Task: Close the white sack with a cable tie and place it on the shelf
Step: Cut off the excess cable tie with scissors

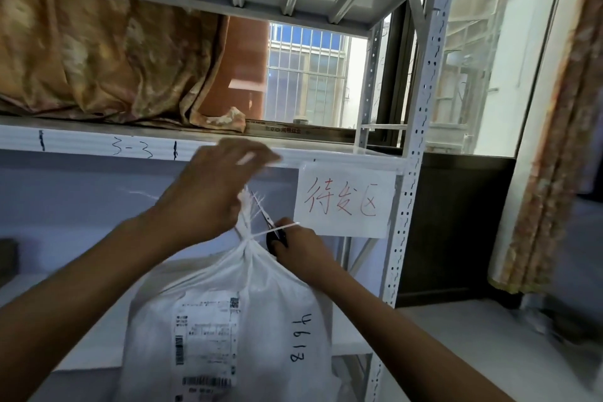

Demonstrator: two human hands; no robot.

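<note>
White sack [228, 320] neck gripped by left hand [212, 196], right hand [305, 246] holding scissors [279, 241] at cable tie [287, 227]

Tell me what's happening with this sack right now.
A person is finishing off the white sack in front of the metal shelf. The left hand grips the bunched neck above the cable tie, which is already cinched round it. The right hand holds small scissors, blades at the tie's loose tail, apparently to trim it.
</note>
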